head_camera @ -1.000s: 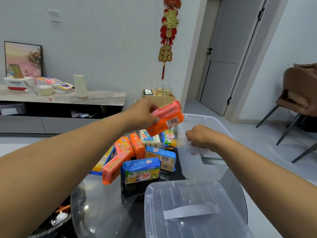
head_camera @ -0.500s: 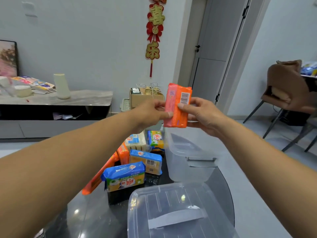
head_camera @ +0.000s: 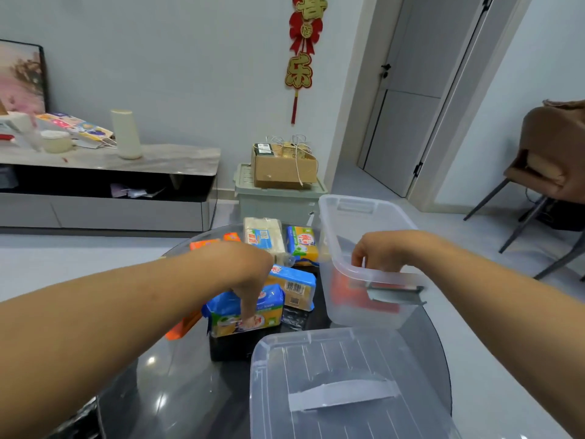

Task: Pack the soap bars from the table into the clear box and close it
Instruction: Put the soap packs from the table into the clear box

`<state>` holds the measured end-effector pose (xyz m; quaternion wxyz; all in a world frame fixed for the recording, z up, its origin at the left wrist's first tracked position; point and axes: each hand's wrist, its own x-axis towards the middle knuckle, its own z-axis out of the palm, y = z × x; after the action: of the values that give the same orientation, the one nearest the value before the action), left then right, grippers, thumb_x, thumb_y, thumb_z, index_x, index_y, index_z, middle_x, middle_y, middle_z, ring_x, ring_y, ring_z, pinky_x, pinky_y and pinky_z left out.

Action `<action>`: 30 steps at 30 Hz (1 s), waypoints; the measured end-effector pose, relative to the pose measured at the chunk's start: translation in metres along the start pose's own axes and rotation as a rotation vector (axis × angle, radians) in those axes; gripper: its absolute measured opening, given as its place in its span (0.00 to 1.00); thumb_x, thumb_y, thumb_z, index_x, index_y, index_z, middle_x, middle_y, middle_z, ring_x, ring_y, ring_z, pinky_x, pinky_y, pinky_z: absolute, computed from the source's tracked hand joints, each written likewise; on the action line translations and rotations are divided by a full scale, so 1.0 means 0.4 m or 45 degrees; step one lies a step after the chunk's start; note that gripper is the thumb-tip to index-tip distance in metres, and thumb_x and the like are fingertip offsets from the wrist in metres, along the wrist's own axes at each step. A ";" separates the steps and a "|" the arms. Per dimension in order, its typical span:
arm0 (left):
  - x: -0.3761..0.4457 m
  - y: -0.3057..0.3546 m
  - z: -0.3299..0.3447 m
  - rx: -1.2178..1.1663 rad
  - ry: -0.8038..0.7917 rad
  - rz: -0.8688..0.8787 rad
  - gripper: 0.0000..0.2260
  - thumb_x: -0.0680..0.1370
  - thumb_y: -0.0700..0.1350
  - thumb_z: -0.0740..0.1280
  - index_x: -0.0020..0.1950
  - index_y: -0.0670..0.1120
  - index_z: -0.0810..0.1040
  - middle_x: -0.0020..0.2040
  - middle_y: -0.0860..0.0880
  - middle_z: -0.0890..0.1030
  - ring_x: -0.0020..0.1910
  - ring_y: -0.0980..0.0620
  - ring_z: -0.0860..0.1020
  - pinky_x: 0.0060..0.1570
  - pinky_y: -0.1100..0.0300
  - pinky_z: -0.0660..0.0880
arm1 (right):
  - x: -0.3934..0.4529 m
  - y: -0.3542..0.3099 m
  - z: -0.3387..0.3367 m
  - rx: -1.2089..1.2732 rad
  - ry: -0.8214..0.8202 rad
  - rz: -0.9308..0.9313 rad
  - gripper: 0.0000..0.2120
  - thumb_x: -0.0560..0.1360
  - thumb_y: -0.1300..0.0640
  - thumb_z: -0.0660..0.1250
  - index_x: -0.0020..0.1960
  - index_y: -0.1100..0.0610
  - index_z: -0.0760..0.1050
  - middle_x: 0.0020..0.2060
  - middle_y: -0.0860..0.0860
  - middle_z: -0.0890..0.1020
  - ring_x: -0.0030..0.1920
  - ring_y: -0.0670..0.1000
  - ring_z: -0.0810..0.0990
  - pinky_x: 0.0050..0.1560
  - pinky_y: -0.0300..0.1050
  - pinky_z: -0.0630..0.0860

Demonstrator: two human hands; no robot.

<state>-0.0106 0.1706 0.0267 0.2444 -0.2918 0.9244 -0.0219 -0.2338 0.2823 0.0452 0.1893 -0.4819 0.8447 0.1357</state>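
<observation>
While right hand (head_camera: 384, 251) dips into clear box (head_camera: 335, 217), grip hidden; left hand (head_camera: 250, 274) fingertips pinch blue-yellow soap (head_camera: 269, 312).

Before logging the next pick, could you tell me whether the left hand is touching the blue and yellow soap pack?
Touching: in the head view, the left hand has fingers pressed down onto the front of the blue and yellow soap pack.

Soap bars (head_camera: 286, 245) left of clear box (head_camera: 335, 274); lid (head_camera: 342, 388) apparently nearer

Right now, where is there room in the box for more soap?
The box is bare at its far end, beyond the right hand; one orange soap lies near. The soaps left of it are crowded.
</observation>
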 end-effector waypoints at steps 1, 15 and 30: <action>0.000 0.002 0.008 0.019 0.047 -0.002 0.21 0.67 0.55 0.78 0.33 0.49 0.67 0.33 0.52 0.75 0.43 0.50 0.79 0.51 0.55 0.80 | 0.006 -0.002 0.003 -0.031 -0.046 -0.002 0.04 0.72 0.54 0.73 0.44 0.45 0.82 0.47 0.48 0.85 0.49 0.55 0.84 0.49 0.48 0.83; 0.018 -0.043 0.034 -0.123 0.140 0.114 0.21 0.69 0.52 0.78 0.60 0.49 0.81 0.53 0.51 0.83 0.50 0.53 0.80 0.49 0.59 0.79 | 0.010 -0.042 0.010 -0.207 -0.354 0.003 0.05 0.74 0.51 0.74 0.42 0.44 0.80 0.46 0.45 0.80 0.52 0.54 0.79 0.62 0.53 0.77; -0.050 0.003 -0.300 -0.811 0.869 0.330 0.26 0.62 0.45 0.82 0.55 0.48 0.75 0.48 0.49 0.83 0.44 0.51 0.82 0.43 0.53 0.83 | -0.189 -0.094 -0.239 0.194 0.451 -0.439 0.16 0.72 0.54 0.74 0.59 0.50 0.80 0.47 0.47 0.84 0.46 0.48 0.82 0.49 0.44 0.78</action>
<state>-0.0529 0.1705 0.1407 -0.1736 -0.2107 0.9414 0.1982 -0.1844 0.2819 0.1629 0.0945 -0.6195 0.7778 -0.0491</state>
